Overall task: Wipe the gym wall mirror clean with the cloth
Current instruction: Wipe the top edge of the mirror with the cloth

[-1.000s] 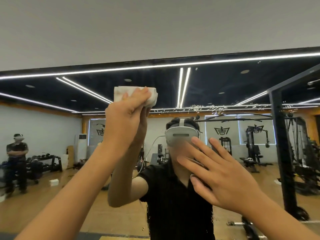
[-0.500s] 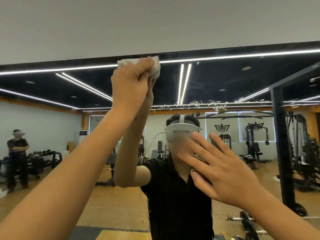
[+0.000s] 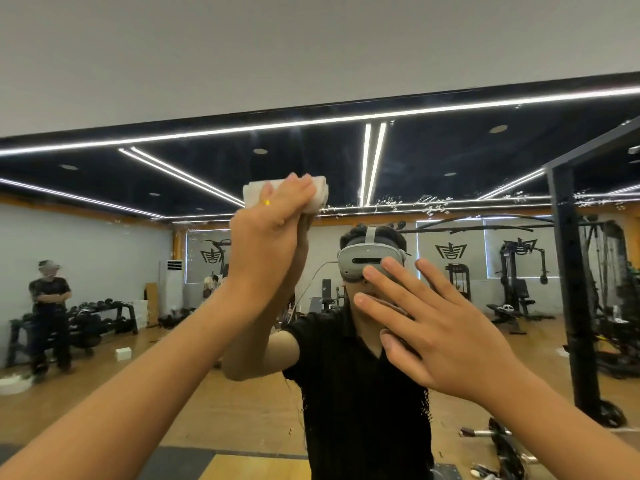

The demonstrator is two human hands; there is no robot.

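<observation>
Here, a person's left hand grips a folded white cloth, fingers curled round the wad and pressing it to the upper part of a wide gym wall mirror, just under the reflected ceiling lights. The right hand is open, fingers straight and spread, and appears to brace flat on the glass lower down, in front of the wearer's own reflection.

The wiping stroke is under way high on the pane. A band of white specks runs along the glass just right of the cloth at about the same height, so the pass would best carry sideways through it, with the cloth held flat and each sweep overlapping the one before. The bracing palm is likely to leave prints, so that patch is best wiped last.
</observation>
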